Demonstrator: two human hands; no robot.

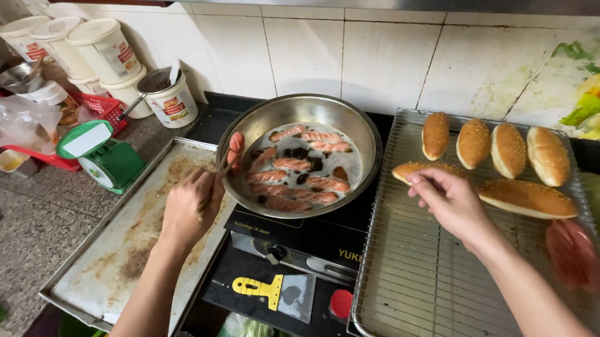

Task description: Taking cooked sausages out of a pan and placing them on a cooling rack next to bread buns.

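A steel pan [366, 135] on a black cooktop [303, 239] holds several scored pink sausages [283, 176] in frothy oil. My left hand [192, 207] grips thin chopsticks that pinch one sausage [235, 150] lifted over the pan's left rim. My right hand [450, 199] rests its fingers on a sesame bread roll [414, 168] lying on a wire rack [413, 278]. Several more sesame rolls [508, 150] stand along the rack's far side, and a long one [527, 197] lies just right of my hand.
A greasy metal tray [125, 253] lies left of the cooktop. A green kitchen scale [104, 157], white tubs [106, 49] and a red basket stand at the back left. A yellow-handled scraper [271, 291] lies in front of the cooktop. A tiled wall rises behind.
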